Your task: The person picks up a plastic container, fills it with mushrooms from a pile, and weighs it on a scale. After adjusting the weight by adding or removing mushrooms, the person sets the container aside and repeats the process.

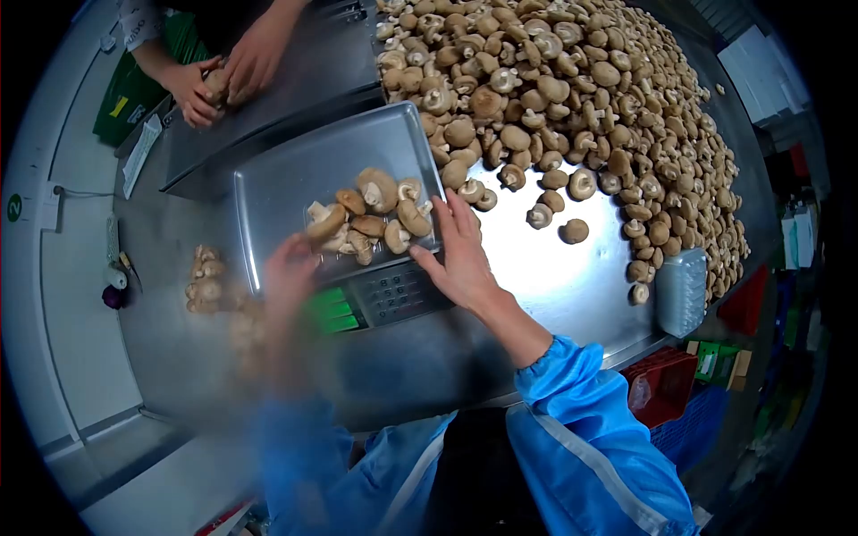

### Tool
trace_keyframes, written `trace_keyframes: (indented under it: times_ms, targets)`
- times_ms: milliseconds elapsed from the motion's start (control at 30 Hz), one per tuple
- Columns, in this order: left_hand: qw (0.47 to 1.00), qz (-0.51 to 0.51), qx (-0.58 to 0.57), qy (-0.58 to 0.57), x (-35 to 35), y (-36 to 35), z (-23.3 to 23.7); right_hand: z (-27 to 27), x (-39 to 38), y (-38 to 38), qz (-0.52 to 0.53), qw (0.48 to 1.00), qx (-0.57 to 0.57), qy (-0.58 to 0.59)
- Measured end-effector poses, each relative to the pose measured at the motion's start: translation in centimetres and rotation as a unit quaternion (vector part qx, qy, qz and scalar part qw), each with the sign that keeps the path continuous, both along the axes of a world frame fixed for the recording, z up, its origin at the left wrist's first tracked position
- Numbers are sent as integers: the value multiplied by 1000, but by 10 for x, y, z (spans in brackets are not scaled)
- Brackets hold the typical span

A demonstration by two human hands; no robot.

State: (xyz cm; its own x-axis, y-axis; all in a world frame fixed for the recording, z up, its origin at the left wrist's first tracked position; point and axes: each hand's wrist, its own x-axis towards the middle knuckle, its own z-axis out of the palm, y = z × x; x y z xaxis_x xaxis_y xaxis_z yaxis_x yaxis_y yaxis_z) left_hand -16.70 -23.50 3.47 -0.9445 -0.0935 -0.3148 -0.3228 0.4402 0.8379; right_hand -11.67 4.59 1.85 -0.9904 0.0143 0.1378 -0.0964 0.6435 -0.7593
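Observation:
A metal scale pan (268,183) holds several shiitake mushrooms (366,217) gathered toward its near right corner. My right hand (463,255) lies at the pan's right rim, thumb and fingers apart, close to the mushrooms there. Over the pan's near left edge, my left hand (290,272) is smeared by motion, so its fingers and anything in them cannot be made out. Below the pan are the scale's lit green display (332,311) and its keypad (391,295). Left of the scale sits a small group of mushrooms (206,281), with another blurred group beside my left forearm.
A large heap of shiitake (572,80) covers the table's far right, with a few loose ones at its edge. Clear plastic trays (682,293) stand at the right. Across the table, another person's hands (219,85) hold mushrooms. A red crate (660,386) stands lower right.

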Motion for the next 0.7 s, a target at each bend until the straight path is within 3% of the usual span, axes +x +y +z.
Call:
trace_keyframes:
  times_ms: [100, 200, 333, 433, 700]
  targets:
    - [958, -57, -159, 231, 9, 9, 18, 6, 6, 7, 0, 999, -46, -8]
    - [938, -103, -138, 302, 4, 34, 57, 4, 17, 9, -36, 996, -80, 14]
    - [904, -182, -168, 348, -19, 36, 39, 6, 26, 13, -51, 996, -72, 26]
    - [944, -140, -70, 291, -30, 39, 30, -1, 32, 20, -54, 997, -60, 12]
    - [944, -84, -164, 273, -52, 55, 29, -12, 49, 29, -62, 996, -59, -28]
